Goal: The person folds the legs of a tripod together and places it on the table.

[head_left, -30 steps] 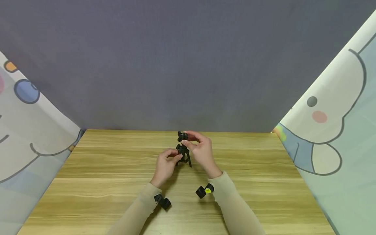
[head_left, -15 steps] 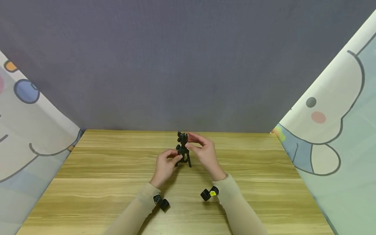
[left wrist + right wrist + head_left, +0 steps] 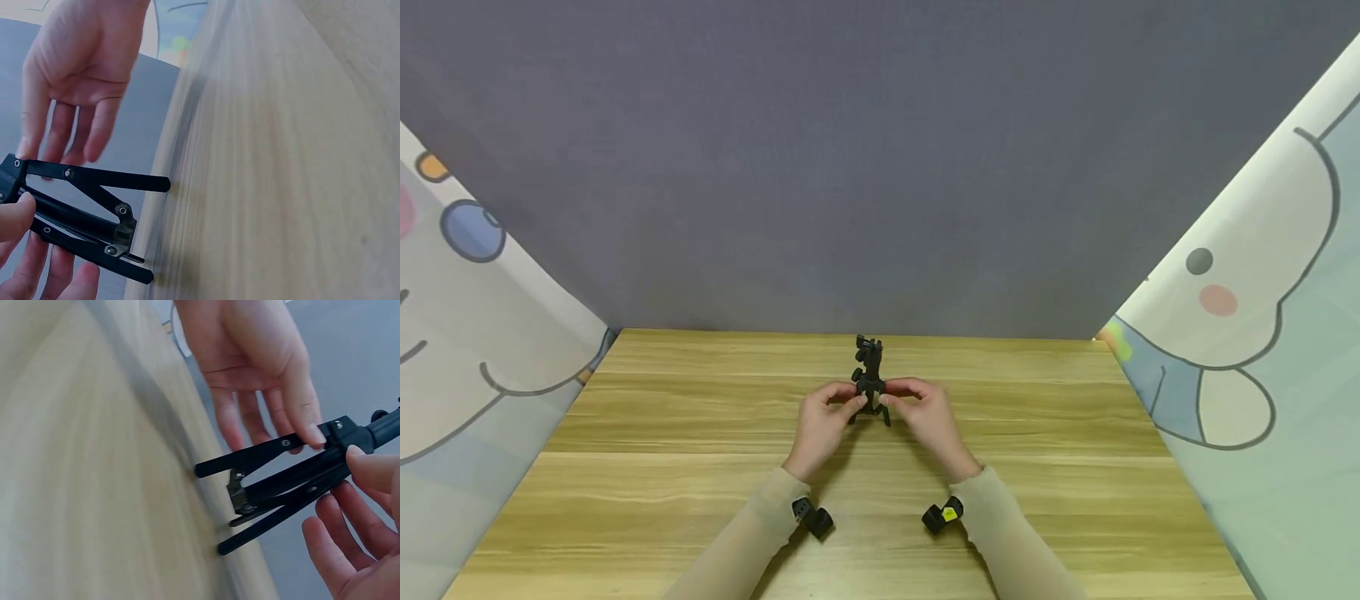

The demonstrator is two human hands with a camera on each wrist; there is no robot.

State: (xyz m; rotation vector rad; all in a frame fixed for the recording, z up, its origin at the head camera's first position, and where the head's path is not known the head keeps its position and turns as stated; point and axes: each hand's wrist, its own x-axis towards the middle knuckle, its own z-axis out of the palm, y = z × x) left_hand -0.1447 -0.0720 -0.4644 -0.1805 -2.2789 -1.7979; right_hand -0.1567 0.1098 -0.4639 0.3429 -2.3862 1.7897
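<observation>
Soft, fairly even light, seemingly from above, filled the head view, leaving a pale sheen on the near middle of the surface [image 3: 880, 550]. Dim, soft-edged shadows lay along the inner sides of the sleeves [image 3: 737, 525]. The far grey backdrop [image 3: 865, 167] looked dull, and the black tripod [image 3: 872, 365] showed little fine detail. Both wrist views were hazier and low in contrast; the right one smeared the wood grain, crossed by a blurred grey band, though the tripod legs [image 3: 244, 454] appeared fairly sharp.
</observation>
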